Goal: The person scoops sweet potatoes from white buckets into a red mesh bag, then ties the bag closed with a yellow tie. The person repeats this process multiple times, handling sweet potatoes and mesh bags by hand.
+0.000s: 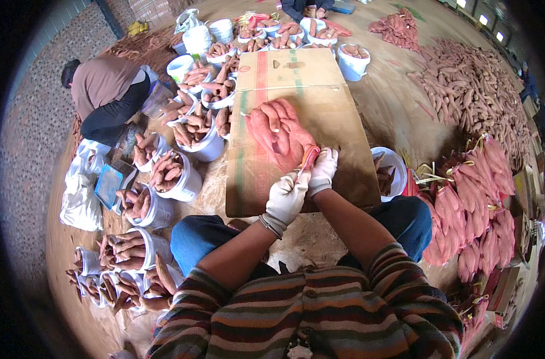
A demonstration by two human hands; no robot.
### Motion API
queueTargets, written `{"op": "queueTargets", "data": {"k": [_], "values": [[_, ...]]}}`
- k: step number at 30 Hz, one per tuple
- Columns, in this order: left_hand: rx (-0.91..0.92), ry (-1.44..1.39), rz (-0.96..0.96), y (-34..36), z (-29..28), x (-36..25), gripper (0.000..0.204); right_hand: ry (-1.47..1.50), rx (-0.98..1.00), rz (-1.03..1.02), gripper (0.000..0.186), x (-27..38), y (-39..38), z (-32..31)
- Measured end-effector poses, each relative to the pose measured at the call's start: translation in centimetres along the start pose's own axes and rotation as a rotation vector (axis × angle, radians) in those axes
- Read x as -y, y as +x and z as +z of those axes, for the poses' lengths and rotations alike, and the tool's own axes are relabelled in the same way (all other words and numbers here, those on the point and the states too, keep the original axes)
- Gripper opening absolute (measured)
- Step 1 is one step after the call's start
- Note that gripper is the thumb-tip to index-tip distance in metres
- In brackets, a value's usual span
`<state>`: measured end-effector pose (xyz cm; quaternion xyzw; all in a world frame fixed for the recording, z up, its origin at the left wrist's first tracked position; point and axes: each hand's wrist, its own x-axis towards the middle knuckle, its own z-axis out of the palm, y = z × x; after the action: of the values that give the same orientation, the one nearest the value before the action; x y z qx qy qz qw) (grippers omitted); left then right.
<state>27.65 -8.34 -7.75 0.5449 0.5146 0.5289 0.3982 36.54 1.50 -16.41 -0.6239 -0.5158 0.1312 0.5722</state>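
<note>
On a cardboard-covered surface [338, 119] before me lies a red mesh bag [278, 134] full of sweet potatoes, its gathered mouth pointing toward me. My left hand [287, 194], in a pale work glove, is closed on the gathered neck of the bag. Beside it, my right hand [324, 170], gloved too, closes round the same bunched end from the right. A red end with a light label [310, 157] sticks up between the two hands. My fingertips partly hide one another.
White buckets [189, 179] of sweet potatoes line the left and far side. One more bucket [389, 173] stands at my right knee. Filled red mesh bags [464, 203] are piled right, before a large heap [464, 90]. A person [108, 90] bends at far left; another [305, 9] sits beyond.
</note>
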Motion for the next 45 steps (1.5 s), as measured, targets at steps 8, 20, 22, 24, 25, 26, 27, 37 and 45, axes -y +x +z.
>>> {"op": "queueTargets", "data": {"k": [8,20,22,24,25,26,27,37,45], "values": [[0.078,0.134,0.082,-0.9,-1.0,0.9,0.02,-0.483,-0.01,-0.417,0.04,0.7,2.1,1.4],[0.024,-0.028,-0.142,-0.4,-1.0,0.6,0.019,-0.477,0.299,-0.3,0.041,2.9,5.1,-0.6],[0.009,0.051,-0.107,0.0,-0.7,0.7,0.024,-0.399,0.296,-0.353,0.042,2.5,4.8,-1.5],[0.018,0.031,-0.184,0.6,-0.7,0.6,0.024,-0.437,0.328,-0.421,0.053,2.2,4.7,-2.8],[-0.024,-0.023,-0.158,0.6,-0.6,0.5,0.026,-0.378,0.298,-0.496,0.062,2.0,5.0,-3.7],[-0.018,0.009,-0.249,0.8,-0.7,0.5,0.027,-0.386,0.345,-0.472,0.072,1.9,5.3,-4.6],[-0.038,-0.032,-0.226,0.9,-0.8,0.4,0.026,-0.331,0.317,-0.563,0.076,1.5,5.8,-5.9],[0.051,-0.776,-0.434,2.6,-0.5,1.9,0.031,-0.122,-0.061,0.4,0.05,-14.3,15.9,-19.3],[0.029,-0.696,-0.414,2.2,-0.9,2.4,0.055,-0.251,0.429,0.688,0.048,-24.5,12.1,-17.2]]}}
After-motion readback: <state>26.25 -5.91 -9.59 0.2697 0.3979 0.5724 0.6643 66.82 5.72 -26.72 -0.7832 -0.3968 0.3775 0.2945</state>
